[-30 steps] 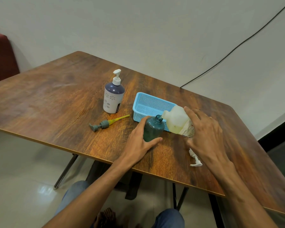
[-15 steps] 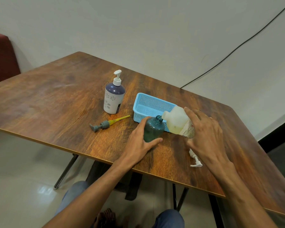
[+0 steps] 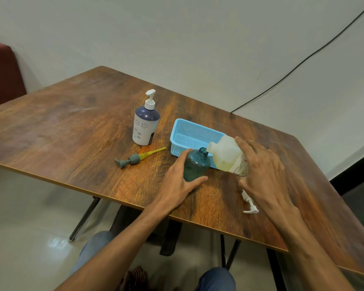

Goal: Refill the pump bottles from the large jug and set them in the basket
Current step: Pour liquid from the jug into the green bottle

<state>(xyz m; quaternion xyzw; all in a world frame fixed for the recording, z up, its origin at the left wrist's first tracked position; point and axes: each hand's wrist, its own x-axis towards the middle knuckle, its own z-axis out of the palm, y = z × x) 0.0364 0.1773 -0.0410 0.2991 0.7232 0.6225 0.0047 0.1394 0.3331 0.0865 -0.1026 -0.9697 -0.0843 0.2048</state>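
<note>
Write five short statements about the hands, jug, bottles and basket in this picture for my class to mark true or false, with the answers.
1. The left hand grips the green bottle. True.
2. The blue basket holds a pump bottle. False: no bottle is in it.
3. The right hand tilts the jug with its spout at the green bottle's mouth. True.
4. The green bottle has its pump on. False: its neck is open, and a grey pump lies on the table.
5. The white and purple bottle lies on its side. False: it stands upright, left of the basket.
</note>
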